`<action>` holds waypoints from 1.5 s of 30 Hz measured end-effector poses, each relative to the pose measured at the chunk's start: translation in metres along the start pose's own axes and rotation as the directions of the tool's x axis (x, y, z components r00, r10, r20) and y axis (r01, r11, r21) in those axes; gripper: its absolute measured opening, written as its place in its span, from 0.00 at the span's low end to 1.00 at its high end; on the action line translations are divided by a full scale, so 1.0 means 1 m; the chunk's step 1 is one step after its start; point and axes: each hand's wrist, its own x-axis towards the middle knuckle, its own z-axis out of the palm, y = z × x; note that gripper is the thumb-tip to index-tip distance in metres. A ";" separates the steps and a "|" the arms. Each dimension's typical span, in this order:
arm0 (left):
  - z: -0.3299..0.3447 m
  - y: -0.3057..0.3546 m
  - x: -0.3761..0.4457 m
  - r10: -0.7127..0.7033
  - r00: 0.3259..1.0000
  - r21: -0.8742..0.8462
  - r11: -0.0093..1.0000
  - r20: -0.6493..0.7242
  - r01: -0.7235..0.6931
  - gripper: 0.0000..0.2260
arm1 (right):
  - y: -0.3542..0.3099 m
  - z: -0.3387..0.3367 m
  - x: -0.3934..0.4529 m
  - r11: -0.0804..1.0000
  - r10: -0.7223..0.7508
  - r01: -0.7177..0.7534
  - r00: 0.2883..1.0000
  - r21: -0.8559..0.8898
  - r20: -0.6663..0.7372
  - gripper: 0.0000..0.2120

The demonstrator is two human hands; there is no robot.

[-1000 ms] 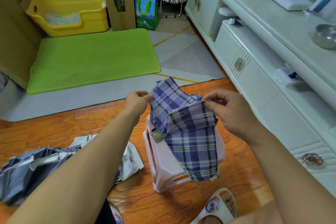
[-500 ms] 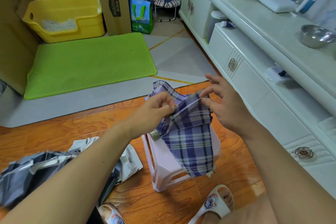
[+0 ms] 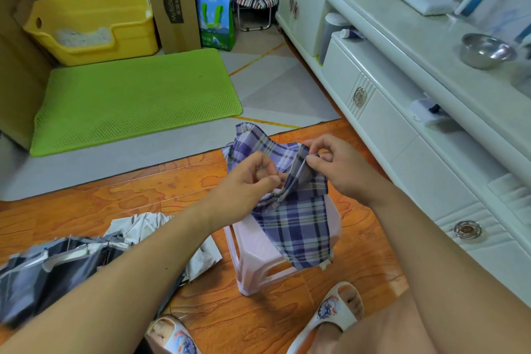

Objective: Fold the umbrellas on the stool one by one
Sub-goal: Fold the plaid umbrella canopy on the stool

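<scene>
A purple-and-white plaid fabric umbrella [image 3: 296,218] lies gathered on top of the pale pink plastic stool [image 3: 258,261], its loose canopy draping down the stool's front. Above the stool, the left hand [image 3: 247,181] pinches a bunched fold with curled fingers, and the right hand [image 3: 336,169] pinches the fabric's upper edge between thumb and forefinger.

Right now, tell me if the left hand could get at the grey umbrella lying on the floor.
Probably yes. The grey umbrella lies open to view on the floor at the left, just under that forearm, nothing over it. But the left hand is pinching the plaid umbrella and would have to let go.
</scene>
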 end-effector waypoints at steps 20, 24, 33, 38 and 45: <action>-0.066 -0.039 0.038 -0.253 0.907 -0.273 0.948 -0.335 0.164 0.10 | 0.072 0.011 -0.041 0.678 0.714 -0.544 0.649 -0.493 0.265 0.09; -0.052 -0.044 0.033 -0.189 0.865 0.081 0.964 -0.465 0.254 0.06 | 0.083 0.017 -0.045 0.639 0.769 -0.641 0.550 -0.426 0.326 0.08; 0.015 -0.061 -0.005 -0.095 0.935 0.883 0.374 0.343 -0.285 0.24 | 0.070 0.002 -0.041 0.773 0.612 -0.632 0.717 -0.059 0.336 0.06; 0.024 -0.069 -0.008 0.091 0.967 0.888 0.384 0.237 -0.253 0.29 | 0.046 -0.008 -0.033 0.715 0.423 -0.444 0.890 0.540 0.172 0.14; 0.018 -0.039 0.000 0.078 0.971 0.403 0.915 -0.226 0.021 0.14 | 0.032 -0.030 -0.033 0.745 0.304 -0.356 0.934 0.564 0.188 0.19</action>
